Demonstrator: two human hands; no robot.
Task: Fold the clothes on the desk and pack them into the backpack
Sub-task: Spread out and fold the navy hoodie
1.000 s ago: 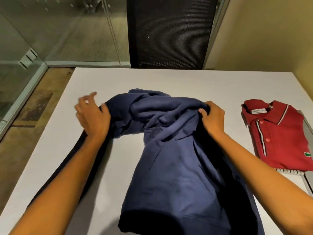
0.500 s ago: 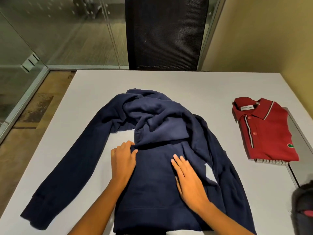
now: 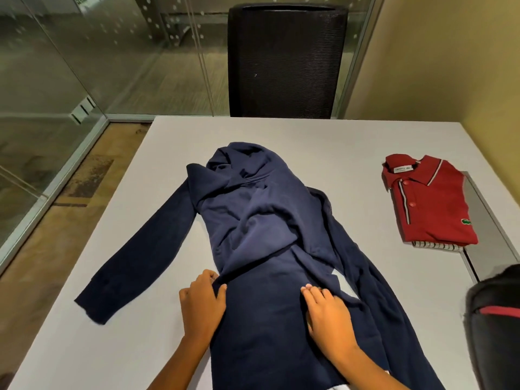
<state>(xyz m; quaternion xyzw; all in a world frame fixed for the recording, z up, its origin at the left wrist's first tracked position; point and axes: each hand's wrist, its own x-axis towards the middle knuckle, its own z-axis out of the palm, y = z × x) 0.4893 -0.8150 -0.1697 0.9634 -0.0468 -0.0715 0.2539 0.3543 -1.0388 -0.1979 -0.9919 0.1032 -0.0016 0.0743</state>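
A navy blue hoodie (image 3: 253,226) lies rumpled on the white desk (image 3: 323,136), hood toward the far side, one sleeve stretched out to the left. My left hand (image 3: 201,301) pinches a fold at the hoodie's left edge near the waist. My right hand (image 3: 327,316) presses flat on the lower body of the hoodie, fingers together. A folded red polo shirt (image 3: 427,198) rests at the right, on top of a folded striped garment (image 3: 436,246). The black backpack (image 3: 495,327) with a red stripe shows at the right edge.
A black mesh office chair (image 3: 284,60) stands behind the desk's far edge. Glass walls run along the left and back, a yellow wall on the right. A grey strip (image 3: 489,229) is set into the desk beside the red polo.
Both hands left the hoodie's shoulders and came down to its lower body. The hoodie now lies flatter and longer, left sleeve spread out. The view has tilted, showing more of the backpack.
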